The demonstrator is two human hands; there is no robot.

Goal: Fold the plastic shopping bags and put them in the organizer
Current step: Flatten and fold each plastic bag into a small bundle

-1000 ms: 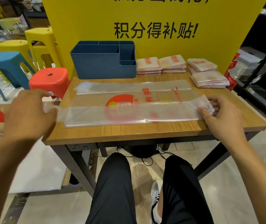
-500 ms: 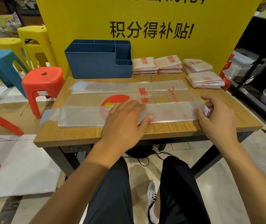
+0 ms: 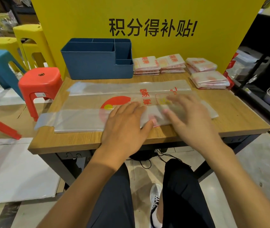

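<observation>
Both hands are down flat on the plastic bag (image 3: 85, 117), which lies stretched lengthwise across the wooden bench (image 3: 239, 116), its near long edge folded over into a band running along the front. The left hand (image 3: 126, 129) presses palm-down on that folded band near the middle, fingers straight and lying close together, thumb out to the side at the band's near edge. The right hand (image 3: 190, 119) is just beside it, palm down too, fingers spread apart and extended over the plastic; it's blurred, so how firmly it bears on the bag I cannot tell. The bag's left end hangs a little past the bench edge, and its red and yellow print shows between and beyond the hands. At the back left of the bench stands the blue organizer (image 3: 96, 66), its compartments open to view, right against the yellow board (image 3: 163, 17) with black characters. To the organizer's right sit four stacks of folded bags (image 3: 172, 64), touching or nearly touching one another along the back edge. Off to the left on the floor stands a red stool (image 3: 39, 84), with blue and yellow stools behind it.
</observation>
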